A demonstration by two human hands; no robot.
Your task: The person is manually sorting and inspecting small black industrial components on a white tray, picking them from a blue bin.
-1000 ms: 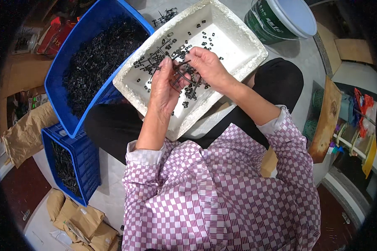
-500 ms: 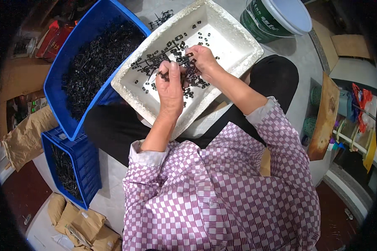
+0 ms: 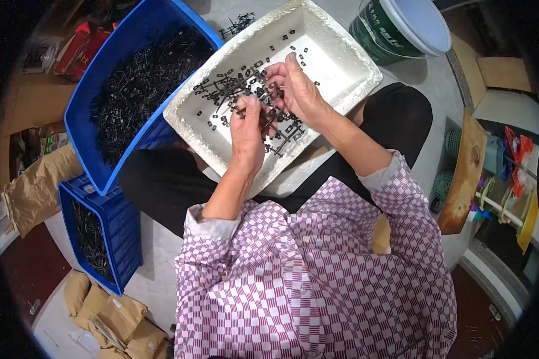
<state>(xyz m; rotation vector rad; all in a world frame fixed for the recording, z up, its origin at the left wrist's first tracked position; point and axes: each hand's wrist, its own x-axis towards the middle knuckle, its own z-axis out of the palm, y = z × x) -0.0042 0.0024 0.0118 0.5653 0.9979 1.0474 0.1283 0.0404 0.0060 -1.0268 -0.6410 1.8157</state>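
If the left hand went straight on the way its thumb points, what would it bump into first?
Probably the loose black plastic pieces in the white foam box, just ahead of the left hand; its height above them is unclear, so it might pass over.

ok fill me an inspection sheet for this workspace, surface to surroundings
surface: pale floor; white foam box by the knees
parts: small black parts, some single, some on branched stems, scattered in the box
clutter: black pieces beyond the box; brown paper packets at lower left
hands: left hand pinches black parts; right hand beside them, thumb apart from fingers
cables: nothing seen
surroundings: large blue tub of black parts; smaller blue crate; green bucket
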